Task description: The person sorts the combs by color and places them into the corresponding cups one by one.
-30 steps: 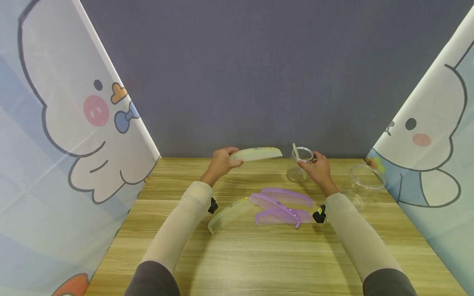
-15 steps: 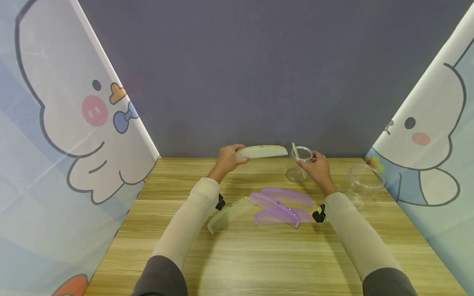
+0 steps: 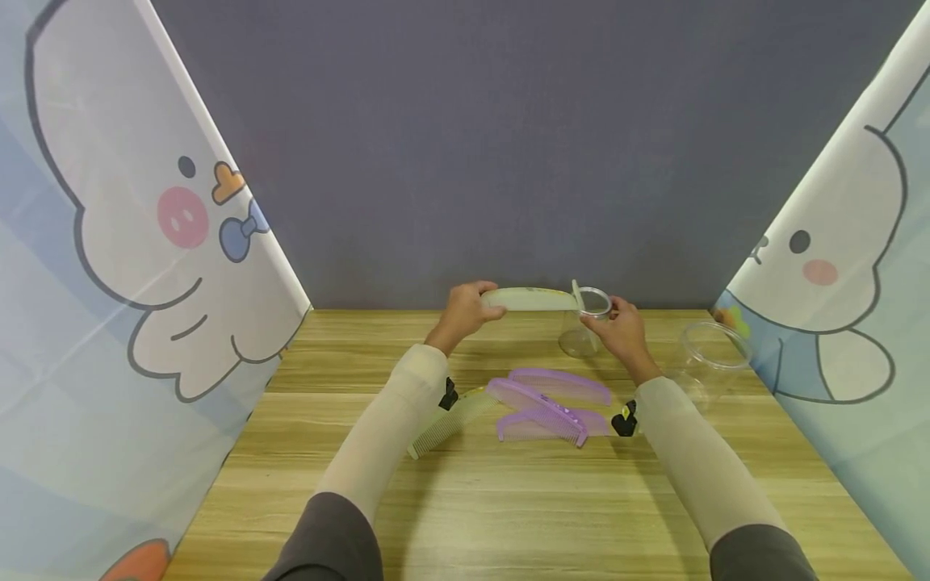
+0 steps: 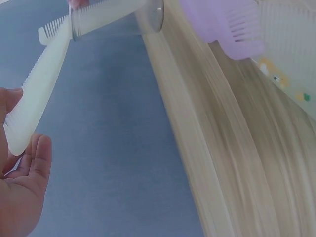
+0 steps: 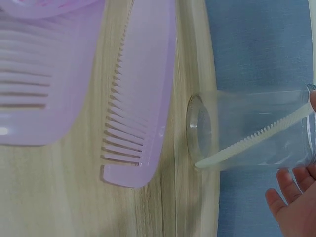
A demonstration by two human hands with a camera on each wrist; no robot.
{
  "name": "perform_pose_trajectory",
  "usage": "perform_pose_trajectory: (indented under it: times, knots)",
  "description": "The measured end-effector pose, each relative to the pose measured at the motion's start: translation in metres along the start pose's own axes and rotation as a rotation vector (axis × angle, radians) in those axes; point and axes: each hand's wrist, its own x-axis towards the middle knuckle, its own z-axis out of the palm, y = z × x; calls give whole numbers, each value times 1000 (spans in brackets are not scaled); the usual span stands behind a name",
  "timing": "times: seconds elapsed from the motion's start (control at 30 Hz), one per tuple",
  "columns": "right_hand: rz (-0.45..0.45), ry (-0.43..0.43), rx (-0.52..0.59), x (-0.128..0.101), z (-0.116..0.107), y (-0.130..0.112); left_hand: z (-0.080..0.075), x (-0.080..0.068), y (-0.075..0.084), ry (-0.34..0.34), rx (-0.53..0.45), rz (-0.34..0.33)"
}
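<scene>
Since left hand (image 3: 465,313) slid right, pale green comb (image 3: 530,299) it pinches is up at rim of clear plastic cup (image 3: 579,335), not inside yet; right hand (image 3: 621,329) grips cup rim near far edge of table (image 3: 501,516)

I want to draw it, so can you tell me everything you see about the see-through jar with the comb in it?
The clear jar is round and open-topped, with smooth sides that look like plastic and a thick, shiny rim. It stands upright near the back edge of the table. A pale comb leans inside, one end poking above the rim. The person's right grip holds the jar up by its rim, at the side.
</scene>
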Motion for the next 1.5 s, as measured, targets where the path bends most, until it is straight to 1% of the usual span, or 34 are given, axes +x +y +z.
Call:
perform_pose_trajectory:
  times: [0.27,0.37,0.5,0.6,0.73,0.93,1.07,1.17,1.23,1.33,1.43,1.5]
  knots:
    - [11,-7,-4,-2,-3,-1,8,10,12,-21,6,-9]
    - [10,-9,-9,-2,-3,-1,11,13,15,-39,-7,-17]
    - [-3,-11,-13,0,-3,-1,13,15,22,-65,-46,-45]
    - [-8,-16,-2,2,-3,-1,15,18,27,-75,-49,-66]
    - [0,-31,5,2,-3,-2,17,23,35,-69,-30,-76]
    - [5,-42,-10,1,-6,-3,22,27,43,-43,-50,-78]
    - [-2,-37,-14,1,-8,-3,26,31,51,-33,-119,-87]
    - [-6,-32,-16,1,-8,-2,30,34,58,-27,-216,-95]
    - [-6,-27,-10,1,-7,-2,33,36,62,-34,-270,-95]
    - [-3,-21,-11,2,-5,-1,36,38,66,-79,-343,-107]
    - [-1,-18,-13,2,-4,0,36,39,69,-136,-372,-100]
    - [-2,-20,-19,2,-4,0,36,39,70,-170,-369,-84]
